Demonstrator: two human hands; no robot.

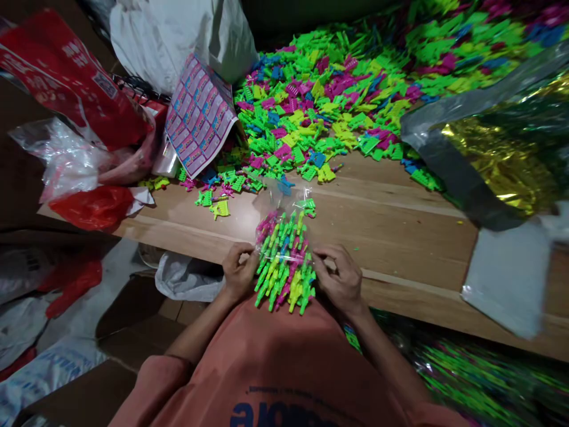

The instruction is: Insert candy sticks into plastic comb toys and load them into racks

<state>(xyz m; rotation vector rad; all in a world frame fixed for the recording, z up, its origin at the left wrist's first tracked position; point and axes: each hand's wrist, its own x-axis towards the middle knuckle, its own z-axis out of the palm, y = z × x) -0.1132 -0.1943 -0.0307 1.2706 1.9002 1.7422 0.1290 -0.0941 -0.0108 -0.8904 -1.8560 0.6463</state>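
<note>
A clear plastic bag (288, 201) lies at the table's front edge, its top end pointing away from me. Packed in it are rows of small neon plastic toys (284, 255), green, pink, yellow and a little blue, whose tips stick out toward my body. My left hand (240, 273) pinches the bag's left edge between thumb and fingers. On the opposite edge, my right hand (341, 277) pinches the bag in the same way. A few loose toys (220, 207) lie just beyond my left hand.
A large heap of similar toys (311, 95) spreads over the back of the wooden table (400, 219). A printed card sheet (202, 115) leans at the left near a red bag (71, 71). To the right lie a gold-lined bag (498, 154) and stacked clear bags (507, 273). Cardboard boxes (137, 320) stand below left.
</note>
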